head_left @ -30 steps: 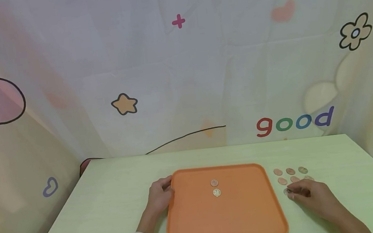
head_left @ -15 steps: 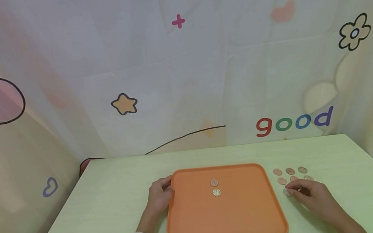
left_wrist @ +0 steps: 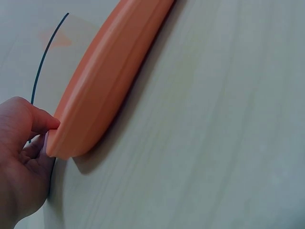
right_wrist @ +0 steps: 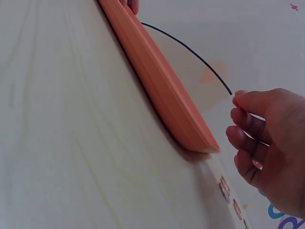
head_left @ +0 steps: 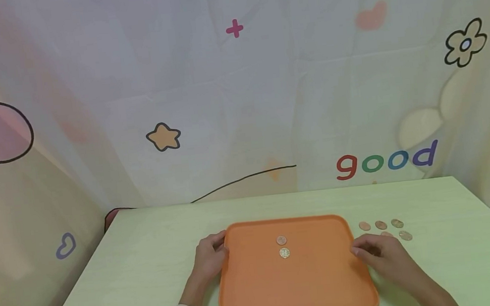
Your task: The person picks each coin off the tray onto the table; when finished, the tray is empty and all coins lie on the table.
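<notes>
An orange tray [head_left: 312,285] lies on the pale table, with a copper-coloured coin [head_left: 281,240] and a paler gold coin [head_left: 284,253] on it, one in front of the other. My left hand [head_left: 211,256] grips the tray's left rim; in the left wrist view its thumb and fingers pinch the tray edge. Above the tray's right rim is my right hand [head_left: 383,255], thumb and forefinger pinched together. Between those fingertips [right_wrist: 241,95] sits a coin, almost wholly hidden by them.
Several coins lie in rows on the table right of the tray, among them a copper-coloured coin [head_left: 365,226] and a coin [head_left: 405,236] at the right end. My right hand partly covers the group. A patterned curtain [head_left: 230,99] hangs behind the table [head_left: 147,243].
My right hand has lifted from the coins and moved left to the tray's right rim, taking the nearest coin with it. The left hand and the tray have stayed put.
</notes>
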{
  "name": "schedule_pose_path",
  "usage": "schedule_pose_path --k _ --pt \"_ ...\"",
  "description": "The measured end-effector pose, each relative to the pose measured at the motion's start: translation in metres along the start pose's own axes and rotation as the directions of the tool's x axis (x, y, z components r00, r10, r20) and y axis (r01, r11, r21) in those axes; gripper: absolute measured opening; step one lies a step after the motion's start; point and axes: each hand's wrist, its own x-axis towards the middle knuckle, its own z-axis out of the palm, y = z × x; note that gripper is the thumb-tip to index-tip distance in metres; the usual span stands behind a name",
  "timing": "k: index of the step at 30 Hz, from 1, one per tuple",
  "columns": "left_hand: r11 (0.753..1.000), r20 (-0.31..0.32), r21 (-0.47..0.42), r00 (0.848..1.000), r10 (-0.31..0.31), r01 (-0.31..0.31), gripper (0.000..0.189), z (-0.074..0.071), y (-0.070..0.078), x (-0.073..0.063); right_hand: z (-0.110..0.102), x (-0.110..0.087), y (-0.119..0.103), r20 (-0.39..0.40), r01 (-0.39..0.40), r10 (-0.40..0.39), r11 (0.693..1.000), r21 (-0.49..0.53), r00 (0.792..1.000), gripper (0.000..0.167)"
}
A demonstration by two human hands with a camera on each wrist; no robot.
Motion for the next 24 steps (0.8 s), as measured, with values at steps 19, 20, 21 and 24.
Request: schedule_pose_path --k 19,20,21,24 --pt "1.0 0.001 0.001 1.0 0.01 -0.01 0.049 -0.001 0.0 -0.001 0.05 0.025 -0.035 0.156 0.049 -0.058 0.997 0.062 0.986 0.017" --pt "1.0 0.002 0.0 1.0 0.014 -0.014 0.049 -0.001 0.0 -0.001 0.053 0.027 -0.037 0.169 0.052 -0.061 0.997 0.056 0.984 0.016" --pt "1.0 0.003 -0.003 1.0 0.014 -0.014 0.049 -0.001 0.0 -0.001 0.056 0.028 -0.039 0.183 0.054 -0.063 0.997 0.051 0.981 0.015" --pt "1.0 0.008 -0.011 1.0 0.018 -0.018 0.05 0.0 0.0 -0.001 0.064 0.031 -0.044 0.207 0.057 -0.065 0.997 0.042 0.976 0.013"
